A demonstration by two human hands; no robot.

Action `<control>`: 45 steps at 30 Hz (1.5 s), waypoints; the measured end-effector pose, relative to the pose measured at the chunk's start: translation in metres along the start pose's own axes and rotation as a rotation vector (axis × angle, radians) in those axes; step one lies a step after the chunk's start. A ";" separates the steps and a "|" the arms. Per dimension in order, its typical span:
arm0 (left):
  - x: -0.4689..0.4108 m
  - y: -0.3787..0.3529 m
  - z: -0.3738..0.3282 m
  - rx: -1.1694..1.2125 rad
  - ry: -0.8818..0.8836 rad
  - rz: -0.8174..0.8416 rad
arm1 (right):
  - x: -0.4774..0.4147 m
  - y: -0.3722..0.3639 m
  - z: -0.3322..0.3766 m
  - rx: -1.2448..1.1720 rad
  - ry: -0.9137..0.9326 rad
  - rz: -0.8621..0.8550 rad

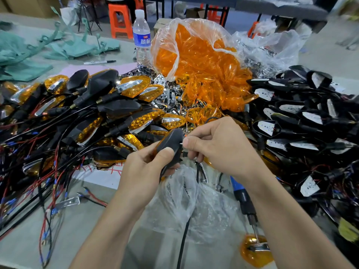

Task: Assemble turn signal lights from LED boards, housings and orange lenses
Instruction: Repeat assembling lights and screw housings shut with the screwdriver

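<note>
My left hand grips a black turn signal housing with an orange edge showing under my thumb. My right hand pinches the housing's right end, its fingers curled round a thin black wire and small parts there. Loose orange lenses spill from a clear plastic bag behind my hands. Assembled orange-and-black lights with red and black wires are heaped at the left. Black housings with white LED boards are piled at the right.
A water bottle and a marker stand behind the left heap. Chrome inserts lie in the middle. A blue-handled soldering iron rests on crumpled clear plastic, its tip by one orange lens. Green cloth covers the far left.
</note>
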State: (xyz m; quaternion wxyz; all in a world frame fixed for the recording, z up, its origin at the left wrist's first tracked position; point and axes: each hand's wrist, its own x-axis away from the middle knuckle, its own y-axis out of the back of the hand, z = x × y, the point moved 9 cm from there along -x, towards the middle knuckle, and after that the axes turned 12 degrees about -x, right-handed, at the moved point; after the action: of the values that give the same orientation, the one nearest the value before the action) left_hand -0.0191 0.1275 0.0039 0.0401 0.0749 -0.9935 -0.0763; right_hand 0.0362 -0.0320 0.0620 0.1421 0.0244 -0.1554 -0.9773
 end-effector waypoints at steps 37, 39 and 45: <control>0.001 -0.028 0.008 0.125 0.133 0.028 | 0.049 0.074 -0.106 0.756 -0.550 -0.391; -0.001 -0.024 0.007 0.083 0.118 -0.003 | 0.048 0.082 -0.104 0.498 -0.519 -0.414; -0.002 -0.021 0.007 0.033 0.122 -0.040 | 0.050 0.082 -0.068 -0.631 -0.162 -0.512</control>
State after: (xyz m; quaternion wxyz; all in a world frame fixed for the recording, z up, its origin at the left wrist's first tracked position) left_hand -0.0152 0.1082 -0.0063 0.0978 0.1001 -0.9886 -0.0559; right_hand 0.0168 -0.1417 0.0225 -0.1179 -0.0594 0.1522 -0.9795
